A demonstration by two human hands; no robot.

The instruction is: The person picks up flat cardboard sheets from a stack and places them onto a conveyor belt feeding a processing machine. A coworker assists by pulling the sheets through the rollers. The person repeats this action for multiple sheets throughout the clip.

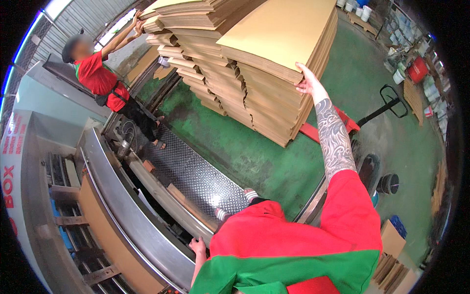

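A tall stack of flat brown cardboard sheets (269, 93) rises ahead of me on the right. At its near right corner, my right hand (307, 82) is closed around the edge of the upper sheets, the tattooed arm stretched out. My left hand (198, 246) is low beside the metal rail of a long machine (132, 196). Its fingers are slightly bent and apart, with nothing visible in them. At the far left, a co-worker (100, 81) in a red shirt reaches both hands to another part of the cardboard pile (191, 19).
A diamond-plate walkway (191, 166) runs between machine and stack. A red pallet jack (347, 120) with a black handle (391, 105) stands right of the stack. A black bucket (388, 183) sits on the green floor. White buckets (399, 76) and a red container (418, 70) line the far right.
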